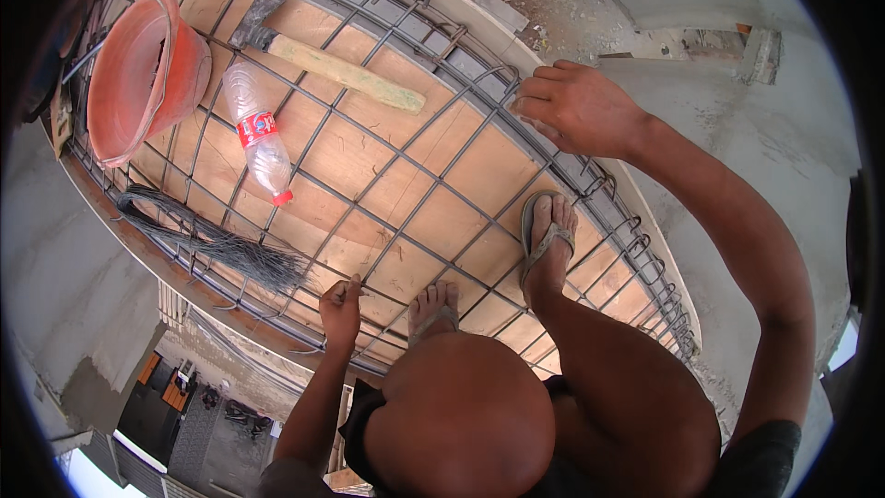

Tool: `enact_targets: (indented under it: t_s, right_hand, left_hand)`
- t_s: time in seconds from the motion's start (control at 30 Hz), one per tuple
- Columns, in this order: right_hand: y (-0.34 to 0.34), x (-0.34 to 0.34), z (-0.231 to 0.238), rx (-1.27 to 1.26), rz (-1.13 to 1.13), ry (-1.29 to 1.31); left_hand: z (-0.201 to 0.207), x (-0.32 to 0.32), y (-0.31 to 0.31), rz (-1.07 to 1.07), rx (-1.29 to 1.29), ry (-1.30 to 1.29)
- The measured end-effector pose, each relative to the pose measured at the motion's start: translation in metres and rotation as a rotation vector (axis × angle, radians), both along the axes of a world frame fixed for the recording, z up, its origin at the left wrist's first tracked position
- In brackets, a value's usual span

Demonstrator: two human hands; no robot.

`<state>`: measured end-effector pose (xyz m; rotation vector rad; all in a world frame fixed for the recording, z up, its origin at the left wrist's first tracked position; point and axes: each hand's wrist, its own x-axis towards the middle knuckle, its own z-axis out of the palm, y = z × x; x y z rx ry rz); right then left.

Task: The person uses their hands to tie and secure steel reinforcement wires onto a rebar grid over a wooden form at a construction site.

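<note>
My right hand (581,111) is closed at the outer edge of a steel rebar grid (441,180), beside the hooked bar ends. What its curled fingers hold, if anything, is hidden. Low on the near side, my left hand (341,312) is pinched closed just over the grid; anything between the fingertips is too small to name. A bundle of dark tie wire (217,242) lies on the bars to the left of that hand, its loose ends fanning toward it. Short bits of wire are scattered on the plywood (387,180) under the grid.
A hammer (346,74) with a pale wooden handle, a clear plastic bottle (272,161) with red cap and an orange bucket (138,83) rest on the grid. My sandalled feet (550,244) stand on it. Past the near edge is a drop to a lower level (226,447).
</note>
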<state>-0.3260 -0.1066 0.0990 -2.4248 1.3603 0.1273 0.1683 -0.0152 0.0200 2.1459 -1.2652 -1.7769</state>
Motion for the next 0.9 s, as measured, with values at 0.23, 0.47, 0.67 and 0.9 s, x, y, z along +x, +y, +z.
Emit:
enact_targets:
  t_s: [0.23, 0.47, 0.67, 0.9]
  right_hand:
    - [0.003, 0.082, -0.051, -0.231, 0.095, -0.228]
    - [0.023, 0.155, -0.053, 0.345, 0.131, -0.406]
    - [0.015, 0.171, -0.028, 0.517, -0.021, -0.457]
    - [-0.040, 0.060, -0.007, 0.305, -0.325, -0.065]
  left_hand:
    - [0.023, -0.021, 0.003, 0.037, -0.033, -0.223]
    - [0.074, -0.050, -0.024, -0.384, -0.259, -0.288]
    - [0.081, -0.097, -0.074, -0.626, -0.508, -0.060]
    - [0.030, -0.115, -0.083, -0.280, -0.727, -0.109]
